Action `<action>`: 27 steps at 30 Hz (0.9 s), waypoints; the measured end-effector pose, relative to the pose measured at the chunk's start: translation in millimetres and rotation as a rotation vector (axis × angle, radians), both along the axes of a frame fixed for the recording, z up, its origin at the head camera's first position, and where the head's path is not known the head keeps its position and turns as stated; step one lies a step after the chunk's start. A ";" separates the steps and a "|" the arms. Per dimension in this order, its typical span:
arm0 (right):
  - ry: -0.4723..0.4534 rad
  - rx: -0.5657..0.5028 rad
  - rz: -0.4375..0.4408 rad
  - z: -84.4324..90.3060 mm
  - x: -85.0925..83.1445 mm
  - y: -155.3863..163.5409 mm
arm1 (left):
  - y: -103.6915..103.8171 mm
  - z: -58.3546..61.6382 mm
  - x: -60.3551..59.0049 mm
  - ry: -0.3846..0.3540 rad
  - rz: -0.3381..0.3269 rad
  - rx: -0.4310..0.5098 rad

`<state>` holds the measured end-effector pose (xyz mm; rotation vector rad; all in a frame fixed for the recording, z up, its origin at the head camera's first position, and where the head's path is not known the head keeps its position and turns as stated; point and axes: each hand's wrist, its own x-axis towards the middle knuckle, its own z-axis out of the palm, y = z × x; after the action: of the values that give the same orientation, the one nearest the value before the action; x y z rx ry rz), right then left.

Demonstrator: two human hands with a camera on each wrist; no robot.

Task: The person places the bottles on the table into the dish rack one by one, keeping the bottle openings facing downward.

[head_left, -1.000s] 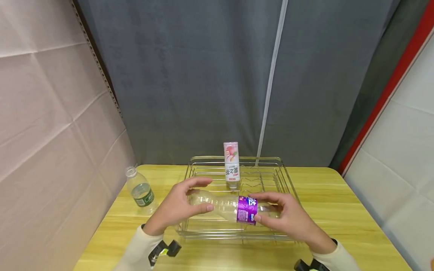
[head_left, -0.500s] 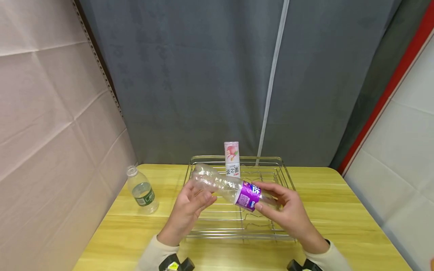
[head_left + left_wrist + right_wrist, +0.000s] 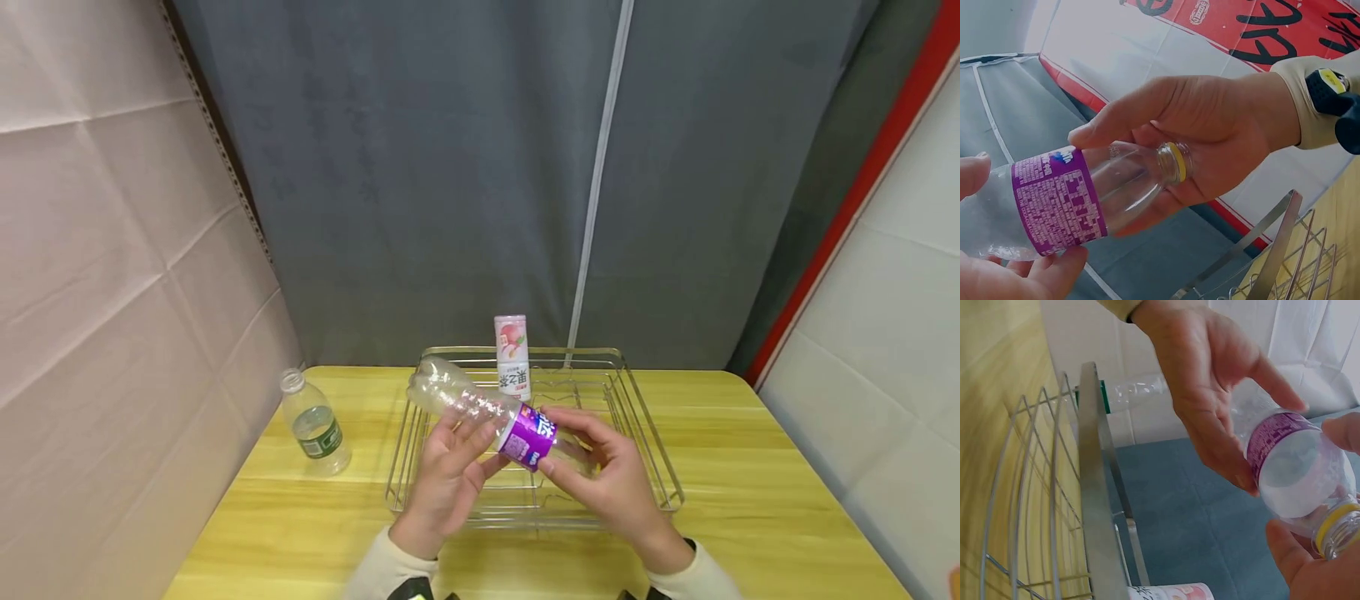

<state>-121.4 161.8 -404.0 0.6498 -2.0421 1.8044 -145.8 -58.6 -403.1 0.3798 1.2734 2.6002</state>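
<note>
Head view: I hold the bottle (image 3: 491, 412) tilted above the rack (image 3: 660, 475), my left hand (image 3: 450, 475) curled under its body, my right hand (image 3: 600, 475) gripping the neck end. Its base points up-left past the rack's left rim, near the pink carton (image 3: 513, 357); a green-label bottle (image 3: 313, 425) stands well apart on the table (image 3: 750, 467).

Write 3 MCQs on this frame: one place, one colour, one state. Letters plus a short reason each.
1. Where does the pink-label bottle stand?
A. inside the wire rack, at its back
B. on the table left of the rack
C. in a hand

2. What colour is the label on the held bottle?
A. green
B. purple
C. red

3. How is the held bottle kept?
A. lying in the rack
B. upright on the table
C. lifted, tilted, between both hands

A: it stands within the rack's rear rim.
B: purple band.
C: left hand and right hand grip it above the rack.
</note>
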 end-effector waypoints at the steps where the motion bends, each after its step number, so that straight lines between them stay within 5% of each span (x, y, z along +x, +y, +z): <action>1: 0.000 -0.002 0.000 -1.1 0.2 -1.3 | 1.1 0.1 0.2 -0.004 0.005 0.004; 27: 0.068 -0.056 0.051 -0.3 -7.1 3.5 | -5.7 6.8 -9.6 0.016 0.093 -0.021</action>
<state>-128.5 165.3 -404.3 0.7437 -1.9405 1.8348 -155.4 -64.3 -396.3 0.3470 1.3531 2.6630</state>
